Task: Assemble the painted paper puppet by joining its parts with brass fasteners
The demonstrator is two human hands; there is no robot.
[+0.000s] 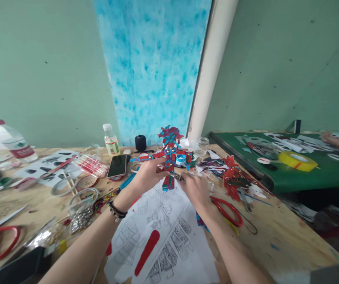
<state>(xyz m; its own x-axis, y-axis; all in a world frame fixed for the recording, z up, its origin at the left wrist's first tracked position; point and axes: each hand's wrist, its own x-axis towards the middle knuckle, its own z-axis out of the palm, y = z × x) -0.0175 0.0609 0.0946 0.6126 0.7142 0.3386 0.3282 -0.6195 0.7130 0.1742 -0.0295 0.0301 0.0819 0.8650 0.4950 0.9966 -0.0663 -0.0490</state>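
Observation:
A red and blue jointed cut-out figure [171, 136] stands up over the drawing sheets in the middle of the table. My left hand [150, 172] is closed on the figure's body at its left side, thumb and fingers pinching it. From the right, my right hand [195, 188] is closed around a small metal tool [178, 177] whose tip meets the figure's lower part. The tool's exact kind is hidden by my fingers. Below my hands lie white sheets with pencil drawings [163, 211], and a red strip [147, 252] rests on them.
Red-handled scissors [228, 213] lie beside my right forearm. A phone [117, 165], a small bottle [110, 140] and a bag of beads [82, 215] are on the left. Red cut pieces [233, 175] lie right. A co-worker's hand [333, 139] is over the green table [299, 179].

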